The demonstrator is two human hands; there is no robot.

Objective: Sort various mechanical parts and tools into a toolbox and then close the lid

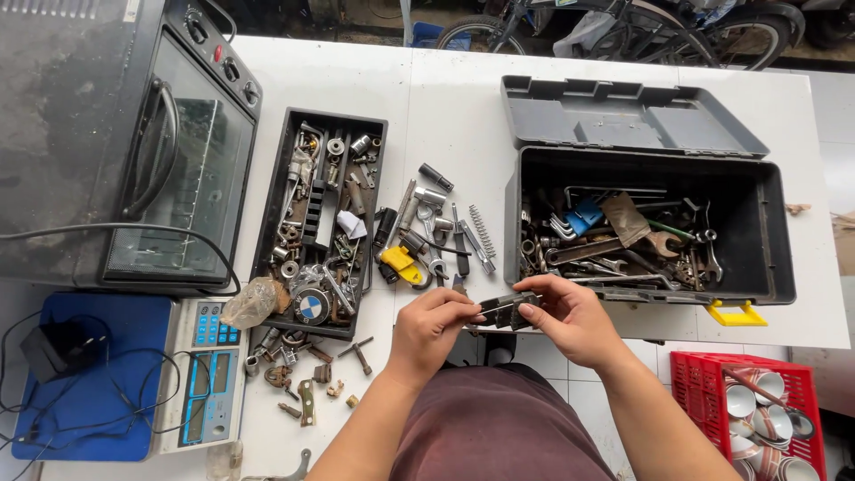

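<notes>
- Holding a small dark metal part [506, 309] between them, the left hand [434, 326] and the right hand [570, 319] each pinch one end of it with fingertips, just in front of the open toolbox [775, 232] and out past the near edge of the table [445, 107].
- Because the part hangs over the gap beyond the table edge rather than over the table itself, a slip of either pinch would likely send it down past the lap to the tiled floor [552, 356].
- The grip looks light, on fingertips only; if the part is oily or hinged, it could twist or pinch a finger.
- Left of the toolbox lies a scatter of loose tools [427, 232] and a spring [482, 230]; a forearm swinging back could sweep these off the table.
- Further left of the toolbox, the black parts tray [378, 178] is crammed, and bolts [359, 354] lie loose in front of it, near the edge, easy to knock down.
- The toolbox's yellow latch [736, 313] juts over the table edge, so a sleeve or wrist could catch on it.
- Below the toolbox's right end, a red crate [690, 383] of cups sits on the floor; anything heavy falling from there could chip them.
</notes>
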